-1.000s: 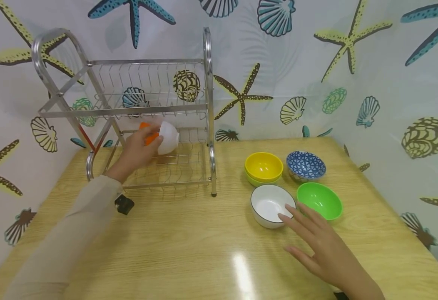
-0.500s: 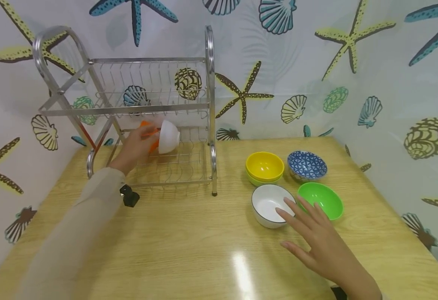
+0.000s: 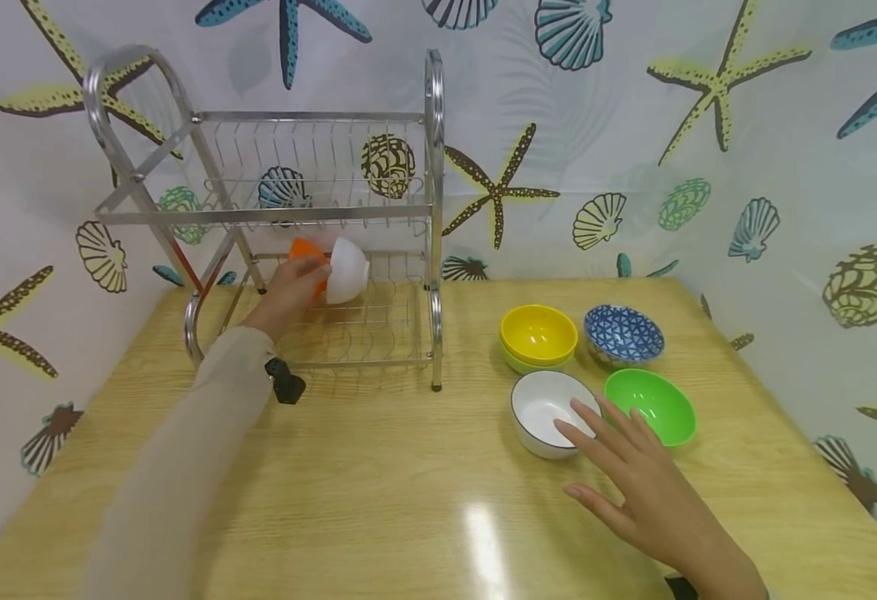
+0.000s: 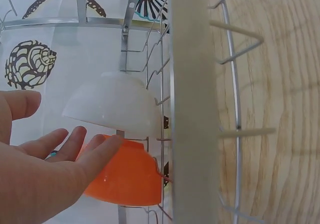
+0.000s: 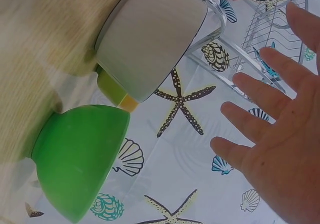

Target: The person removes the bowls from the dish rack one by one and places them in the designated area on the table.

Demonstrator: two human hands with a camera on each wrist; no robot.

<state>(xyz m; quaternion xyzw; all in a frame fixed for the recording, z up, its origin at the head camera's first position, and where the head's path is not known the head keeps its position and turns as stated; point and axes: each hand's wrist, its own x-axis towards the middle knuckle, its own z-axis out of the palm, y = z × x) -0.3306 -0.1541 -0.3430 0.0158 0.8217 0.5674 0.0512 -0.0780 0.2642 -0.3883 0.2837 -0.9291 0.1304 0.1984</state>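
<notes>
My left hand point(image 3: 288, 292) is inside the lower tier of a metal dish rack point(image 3: 269, 215). There, a white bowl point(image 3: 348, 271) and an orange bowl point(image 3: 308, 252) stand on their sides, next to each other. In the left wrist view, the fingers of my left hand point(image 4: 55, 159) are extended and overlap the orange bowl point(image 4: 127, 176), just below the white bowl's rim point(image 4: 112, 103), with the thumb held apart. My right hand point(image 3: 644, 492) hovers with spread fingers over the table, nearest to a white bowl with a dark rim point(image 3: 545, 408) and a green bowl point(image 3: 659, 408); it holds nothing.
Behind the dark-rimmed bowl, a yellow bowl point(image 3: 538, 333) is stacked in a light green bowl point(image 3: 532, 364). To their right is a blue patterned bowl point(image 3: 623, 333). The rack's upper tier point(image 3: 318, 158) overhangs my left hand. A patterned sheet point(image 3: 498, 50) backs the wooden table point(image 3: 348, 500).
My left hand's fingers have come off the white bowl in the rack and drawn slightly left, over the orange bowl. The right hand stays almost still. The head view has shifted slightly.
</notes>
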